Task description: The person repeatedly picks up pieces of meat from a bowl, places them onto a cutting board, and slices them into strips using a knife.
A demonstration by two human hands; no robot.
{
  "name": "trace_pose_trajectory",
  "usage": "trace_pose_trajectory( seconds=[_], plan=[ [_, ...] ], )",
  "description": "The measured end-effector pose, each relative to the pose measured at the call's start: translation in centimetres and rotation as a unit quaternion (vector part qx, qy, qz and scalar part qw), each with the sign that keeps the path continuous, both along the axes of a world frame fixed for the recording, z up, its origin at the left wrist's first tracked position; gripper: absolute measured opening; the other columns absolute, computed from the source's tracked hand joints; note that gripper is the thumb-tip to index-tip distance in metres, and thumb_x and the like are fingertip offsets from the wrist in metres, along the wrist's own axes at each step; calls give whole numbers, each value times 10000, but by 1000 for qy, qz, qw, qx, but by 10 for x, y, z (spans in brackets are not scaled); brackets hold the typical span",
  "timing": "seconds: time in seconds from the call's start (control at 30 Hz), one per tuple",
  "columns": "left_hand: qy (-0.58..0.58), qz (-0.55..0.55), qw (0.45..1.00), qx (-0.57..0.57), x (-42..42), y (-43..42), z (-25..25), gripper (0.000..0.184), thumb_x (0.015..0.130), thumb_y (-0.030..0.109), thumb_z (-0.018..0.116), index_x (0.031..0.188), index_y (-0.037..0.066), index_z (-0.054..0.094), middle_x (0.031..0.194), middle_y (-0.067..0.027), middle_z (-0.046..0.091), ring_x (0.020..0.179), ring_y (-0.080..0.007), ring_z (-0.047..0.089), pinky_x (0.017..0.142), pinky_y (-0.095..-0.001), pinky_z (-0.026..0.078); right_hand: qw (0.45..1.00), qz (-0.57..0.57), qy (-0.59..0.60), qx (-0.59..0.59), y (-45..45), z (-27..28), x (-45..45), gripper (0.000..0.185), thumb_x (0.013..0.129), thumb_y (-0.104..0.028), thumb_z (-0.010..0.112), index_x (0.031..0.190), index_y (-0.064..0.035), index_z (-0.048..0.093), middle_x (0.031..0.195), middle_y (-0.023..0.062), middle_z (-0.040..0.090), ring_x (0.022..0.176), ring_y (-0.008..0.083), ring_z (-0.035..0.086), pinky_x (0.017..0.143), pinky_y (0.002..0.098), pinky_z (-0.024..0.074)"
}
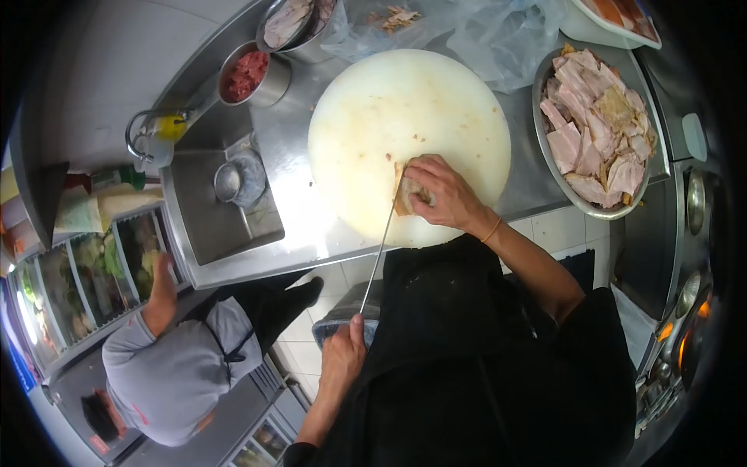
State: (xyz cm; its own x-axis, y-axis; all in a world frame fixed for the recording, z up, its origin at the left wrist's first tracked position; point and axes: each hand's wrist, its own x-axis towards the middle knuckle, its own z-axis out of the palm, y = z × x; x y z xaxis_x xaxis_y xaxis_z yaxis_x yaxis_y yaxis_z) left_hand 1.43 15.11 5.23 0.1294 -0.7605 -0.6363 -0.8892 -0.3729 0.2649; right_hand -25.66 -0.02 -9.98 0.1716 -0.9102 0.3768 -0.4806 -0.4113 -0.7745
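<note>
My left hand (343,355) is closed round the handle of a long knife, out past the table's front edge. The knife's blade (380,251) is seen nearly edge-on and reaches up to a piece of cooked meat (402,204) with a tan outer edge. My right hand (440,191) presses that meat onto the round white cutting board (373,101), its fingers curled over the top. The blade lies along the meat's left side; whether it cuts in cannot be made out. Small crumbs dot the board.
A metal bowl (537,109) of sliced meat stands right of the board. A pot of red raw meat (247,75), plastic bags (506,47) and a sink (204,210) lie to the left and back. A co-worker in grey (183,366) reaches into food compartments (97,268).
</note>
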Motion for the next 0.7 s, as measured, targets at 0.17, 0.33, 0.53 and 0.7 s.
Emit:
trace_pose_trajectory(
  seconds=[0.17, 0.33, 0.53, 0.7],
  plan=[
    [0, -13, 1000, -17, -2, 2, -33, 613, 1094, 436, 404, 847, -50, 686, 807, -375, 643, 855, -576, 628, 797, -623, 491, 1000, 12, -5, 14, 0, -1, -1, 379, 797, -89, 732, 1144, 49, 664, 1187, 193, 642, 1166, 375, 585, 1020, 428, 496],
    [41, 0, 998, -40, -18, -32, -27, 597, 1091, 430, 412, 853, -45, 684, 866, -382, 645, 904, -592, 607, 814, -617, 475, 1000, -7, 13, 12, 2, 0, 0, 354, 804, -101, 714, 1126, 39, 663, 1196, 184, 635, 1164, 369, 573, 1012, 424, 499],
    [15, 2, 1000, 1, -6, -1, -3, 616, 1098, 447, 393, 833, -37, 666, 820, -363, 649, 879, -583, 619, 769, -632, 470, 1000, -25, -4, 14, 7, 0, 1, 349, 815, -127, 710, 1119, 39, 664, 1204, 182, 629, 1143, 355, 583, 1001, 411, 511],
    [-10, -27, 1000, 12, -4, -1, -24, 632, 1097, 458, 388, 846, -47, 673, 801, -357, 646, 855, -585, 615, 768, -614, 478, 1000, -26, 0, 9, 7, -5, 1, 341, 814, -111, 719, 1114, 42, 661, 1194, 180, 629, 1136, 347, 590, 992, 408, 516]
  ],
)
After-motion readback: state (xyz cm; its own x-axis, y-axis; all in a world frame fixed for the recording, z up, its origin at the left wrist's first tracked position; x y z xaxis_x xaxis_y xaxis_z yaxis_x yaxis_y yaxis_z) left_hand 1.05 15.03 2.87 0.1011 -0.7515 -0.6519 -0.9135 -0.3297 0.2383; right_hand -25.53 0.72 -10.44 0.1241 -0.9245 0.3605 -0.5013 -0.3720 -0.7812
